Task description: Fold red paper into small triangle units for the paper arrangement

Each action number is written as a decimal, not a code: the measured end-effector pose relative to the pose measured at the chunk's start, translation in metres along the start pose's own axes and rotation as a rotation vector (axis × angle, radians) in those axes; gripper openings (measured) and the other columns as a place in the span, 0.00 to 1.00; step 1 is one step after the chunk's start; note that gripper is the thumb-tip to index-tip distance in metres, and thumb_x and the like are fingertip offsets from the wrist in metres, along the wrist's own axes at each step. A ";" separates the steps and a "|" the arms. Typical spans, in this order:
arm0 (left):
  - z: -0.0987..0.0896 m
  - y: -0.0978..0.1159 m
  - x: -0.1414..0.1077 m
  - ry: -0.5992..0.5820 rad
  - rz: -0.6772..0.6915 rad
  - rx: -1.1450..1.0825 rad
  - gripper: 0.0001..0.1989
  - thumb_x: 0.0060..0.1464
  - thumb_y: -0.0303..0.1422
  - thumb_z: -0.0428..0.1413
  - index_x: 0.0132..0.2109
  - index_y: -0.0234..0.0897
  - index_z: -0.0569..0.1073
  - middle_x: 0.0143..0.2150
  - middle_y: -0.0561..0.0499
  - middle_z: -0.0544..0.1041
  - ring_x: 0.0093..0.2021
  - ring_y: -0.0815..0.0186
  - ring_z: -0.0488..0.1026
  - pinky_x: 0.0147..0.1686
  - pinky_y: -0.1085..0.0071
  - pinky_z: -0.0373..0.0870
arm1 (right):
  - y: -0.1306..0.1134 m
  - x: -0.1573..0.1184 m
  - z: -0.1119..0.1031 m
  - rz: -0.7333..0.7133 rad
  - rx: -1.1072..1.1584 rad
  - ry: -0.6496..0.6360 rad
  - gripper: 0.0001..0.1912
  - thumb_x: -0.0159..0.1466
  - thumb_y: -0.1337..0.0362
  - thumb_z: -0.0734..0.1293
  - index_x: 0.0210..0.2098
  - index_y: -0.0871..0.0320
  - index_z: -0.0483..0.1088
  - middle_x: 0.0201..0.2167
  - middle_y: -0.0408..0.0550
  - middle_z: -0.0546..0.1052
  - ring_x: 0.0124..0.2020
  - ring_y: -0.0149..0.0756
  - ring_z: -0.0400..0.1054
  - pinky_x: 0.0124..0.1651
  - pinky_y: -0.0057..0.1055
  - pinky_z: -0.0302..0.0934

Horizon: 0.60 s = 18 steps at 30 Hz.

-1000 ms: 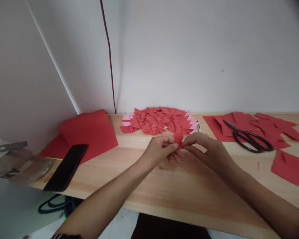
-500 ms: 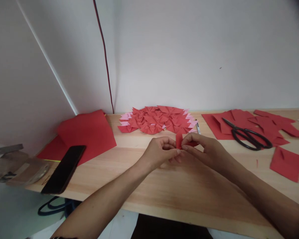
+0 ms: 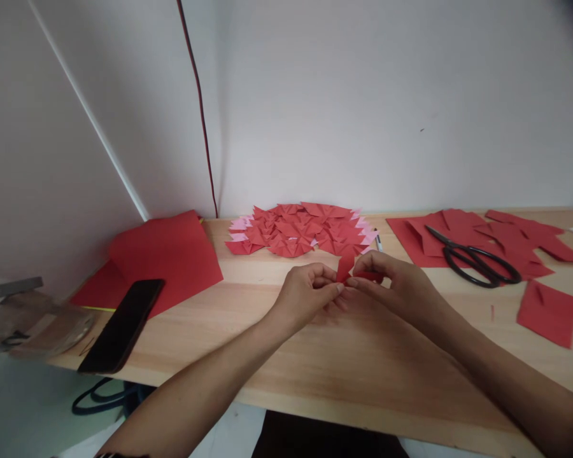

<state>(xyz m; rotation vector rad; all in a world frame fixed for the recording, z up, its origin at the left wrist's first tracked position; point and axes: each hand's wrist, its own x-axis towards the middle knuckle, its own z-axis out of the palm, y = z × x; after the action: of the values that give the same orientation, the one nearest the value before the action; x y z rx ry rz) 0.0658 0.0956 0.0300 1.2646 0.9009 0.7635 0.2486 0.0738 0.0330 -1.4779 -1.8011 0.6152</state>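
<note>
Between my two hands, just above the table, is a small piece of folded red paper (image 3: 346, 266). My left hand (image 3: 311, 287) pinches its lower left edge between thumb and fingers. From the other side my right hand (image 3: 386, 280) grips it, thumb and forefinger meeting the left thumb near the paper's bottom. One flap stands up between the hands; another part shows under the right fingers. Behind them, against the wall, lies a spread of folded red and pink paper pieces (image 3: 298, 230). A pen (image 3: 379, 242) lies at its right end.
Black-handled scissors (image 3: 480, 262) rest on cut red paper (image 3: 468, 230) at right. A notched red piece (image 3: 549, 315) lies nearer. At left are large red sheets (image 3: 167, 254), a dark phone (image 3: 124, 324) and a clear plastic bag (image 3: 42, 321) at the table edge.
The upright flap of the red paper has tilted and widened to the right between my fingers. Both hands stay in nearly the same place, still gripping it.
</note>
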 end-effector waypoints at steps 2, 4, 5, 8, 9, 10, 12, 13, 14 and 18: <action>0.000 0.001 0.000 0.000 0.000 -0.003 0.05 0.48 0.28 0.59 0.31 0.32 0.70 0.23 0.52 0.75 0.21 0.71 0.73 0.20 0.79 0.63 | 0.001 0.001 -0.001 0.009 0.042 -0.027 0.11 0.56 0.54 0.69 0.30 0.54 0.70 0.29 0.44 0.76 0.29 0.36 0.68 0.33 0.34 0.61; -0.002 0.002 0.000 -0.008 -0.001 -0.014 0.06 0.48 0.29 0.59 0.32 0.31 0.70 0.24 0.51 0.76 0.22 0.70 0.74 0.20 0.78 0.64 | 0.003 0.002 -0.002 0.011 0.104 -0.070 0.11 0.57 0.53 0.68 0.32 0.54 0.72 0.32 0.46 0.77 0.33 0.38 0.70 0.37 0.36 0.63; -0.002 0.003 0.000 -0.013 0.003 -0.023 0.06 0.48 0.30 0.59 0.33 0.31 0.70 0.25 0.50 0.77 0.23 0.69 0.74 0.20 0.78 0.64 | 0.004 0.002 -0.002 0.005 0.135 -0.088 0.12 0.58 0.53 0.68 0.34 0.54 0.72 0.34 0.47 0.78 0.35 0.39 0.71 0.39 0.37 0.64; -0.005 0.003 0.001 -0.036 0.017 -0.045 0.07 0.50 0.31 0.58 0.35 0.31 0.70 0.28 0.47 0.79 0.25 0.69 0.76 0.21 0.78 0.65 | 0.006 0.004 -0.003 -0.008 0.179 -0.104 0.13 0.58 0.52 0.68 0.36 0.55 0.73 0.36 0.48 0.78 0.38 0.41 0.72 0.43 0.38 0.65; -0.005 0.003 0.001 -0.045 0.017 -0.050 0.07 0.50 0.31 0.58 0.35 0.31 0.70 0.29 0.46 0.79 0.25 0.68 0.76 0.21 0.78 0.65 | 0.007 0.004 -0.003 -0.008 0.178 -0.102 0.13 0.58 0.52 0.68 0.37 0.54 0.73 0.37 0.48 0.78 0.39 0.40 0.72 0.43 0.38 0.65; -0.006 0.003 0.001 -0.051 0.015 -0.052 0.07 0.50 0.31 0.58 0.35 0.31 0.70 0.29 0.46 0.79 0.25 0.68 0.76 0.21 0.78 0.65 | 0.007 0.005 -0.003 -0.006 0.170 -0.103 0.13 0.58 0.53 0.68 0.36 0.54 0.73 0.37 0.48 0.78 0.39 0.40 0.72 0.43 0.38 0.65; -0.007 0.002 0.001 -0.061 0.008 -0.050 0.08 0.50 0.31 0.58 0.36 0.31 0.70 0.30 0.45 0.80 0.25 0.68 0.76 0.21 0.78 0.65 | 0.008 0.004 -0.001 -0.001 0.147 -0.097 0.12 0.58 0.53 0.68 0.36 0.54 0.73 0.37 0.47 0.78 0.38 0.40 0.72 0.42 0.38 0.65; -0.007 0.002 0.001 -0.064 0.006 -0.052 0.08 0.50 0.32 0.58 0.35 0.31 0.70 0.31 0.45 0.80 0.25 0.68 0.76 0.22 0.78 0.65 | 0.008 0.004 0.000 -0.001 0.140 -0.080 0.12 0.58 0.53 0.68 0.36 0.54 0.73 0.36 0.47 0.78 0.37 0.40 0.72 0.41 0.37 0.65; -0.007 0.002 0.001 -0.069 0.006 -0.059 0.09 0.50 0.33 0.59 0.35 0.31 0.70 0.31 0.44 0.80 0.26 0.68 0.76 0.22 0.78 0.65 | 0.007 0.003 0.000 -0.005 0.131 -0.054 0.12 0.58 0.53 0.68 0.35 0.54 0.72 0.35 0.47 0.78 0.36 0.39 0.72 0.39 0.37 0.65; -0.010 0.000 0.003 -0.105 -0.010 -0.119 0.12 0.49 0.36 0.60 0.35 0.31 0.71 0.33 0.43 0.80 0.27 0.68 0.77 0.23 0.77 0.66 | 0.005 0.000 0.001 -0.051 0.079 0.033 0.10 0.59 0.54 0.67 0.34 0.54 0.70 0.32 0.45 0.77 0.31 0.36 0.70 0.34 0.33 0.64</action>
<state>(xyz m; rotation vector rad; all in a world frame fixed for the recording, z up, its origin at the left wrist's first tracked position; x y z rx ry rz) 0.0580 0.1025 0.0293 1.1835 0.7650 0.7255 0.2513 0.0755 0.0288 -1.3776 -1.7634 0.6259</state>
